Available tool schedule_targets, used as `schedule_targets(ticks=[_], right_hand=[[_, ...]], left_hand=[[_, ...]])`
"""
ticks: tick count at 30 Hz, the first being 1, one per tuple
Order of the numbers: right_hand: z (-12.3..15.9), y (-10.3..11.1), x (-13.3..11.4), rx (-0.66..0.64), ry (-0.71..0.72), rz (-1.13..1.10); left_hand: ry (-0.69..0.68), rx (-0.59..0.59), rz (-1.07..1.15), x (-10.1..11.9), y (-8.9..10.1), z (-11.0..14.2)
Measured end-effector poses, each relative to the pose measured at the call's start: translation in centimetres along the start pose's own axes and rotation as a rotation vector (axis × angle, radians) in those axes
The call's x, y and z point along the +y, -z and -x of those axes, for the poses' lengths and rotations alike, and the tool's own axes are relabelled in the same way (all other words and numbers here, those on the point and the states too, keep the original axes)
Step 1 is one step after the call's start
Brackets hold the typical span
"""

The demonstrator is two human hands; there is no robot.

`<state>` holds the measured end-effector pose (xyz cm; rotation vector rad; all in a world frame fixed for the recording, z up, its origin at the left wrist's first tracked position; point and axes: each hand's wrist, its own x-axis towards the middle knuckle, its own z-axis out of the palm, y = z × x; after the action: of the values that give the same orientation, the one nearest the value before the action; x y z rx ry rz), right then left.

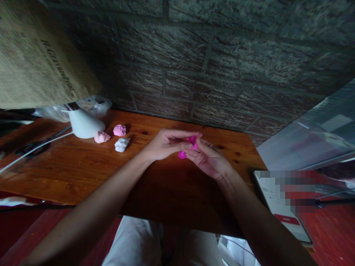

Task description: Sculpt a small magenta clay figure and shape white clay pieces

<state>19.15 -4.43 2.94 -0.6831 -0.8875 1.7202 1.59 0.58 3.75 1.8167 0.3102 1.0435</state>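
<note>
The dark block wall [177, 55] fills the far side, behind a wooden table [91, 173]. The printed paper shade [41, 62] is cut off at the left edge, and pixelation covers part of a pale panel [273, 195] at right. Both hands are partly closed, fingertips meeting over the table's far half: the left hand [165, 145] pinches magenta material [182, 155] between thumb and fingers, and the right hand [210, 158] grips it from the right. Fingers hide much of it; whether it is one piece or several I cannot tell. It lies between the hands, a bit poking out below the left thumb. Well to the left, near the white base [84, 123], sit a white lump [122, 145], a pale pink lump [101, 137] and a brighter pink lump [119, 130].
</note>
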Motion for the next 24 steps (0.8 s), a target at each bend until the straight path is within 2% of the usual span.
schedule_targets(ticks=[2,5,8,13,15,19,24], right_hand=[[-0.1,-0.2,0.1,0.017,0.021,0.001],[-0.2,-0.3,0.4,0.056,0.072,0.021],[-0.3,-0.4,0.5,0.075,0.121,0.052],[-0.1,-0.8,0.2,0.058,0.122,0.083],[0.1,-0.9,0.0,0.063,0.118,0.098],[0.1,-0.6,-0.3,0.047,0.115,0.099],[-0.1,-0.1,-0.5,0.053,0.094,0.091]], left_hand=[[0.010,0.009,0.014,-0.1,-0.1,0.0],[-0.007,0.100,-0.029,-0.5,-0.2,0.1],[-0.062,0.202,-0.116,-0.8,-0.5,0.1],[-0.149,0.340,-0.316,-0.7,-1.2,0.3],[-0.187,0.317,-0.375,-0.5,-1.5,0.4],[-0.283,0.167,-0.450,-0.3,-1.3,0.4],[-0.347,0.066,-0.507,-0.2,-1.1,0.2]])
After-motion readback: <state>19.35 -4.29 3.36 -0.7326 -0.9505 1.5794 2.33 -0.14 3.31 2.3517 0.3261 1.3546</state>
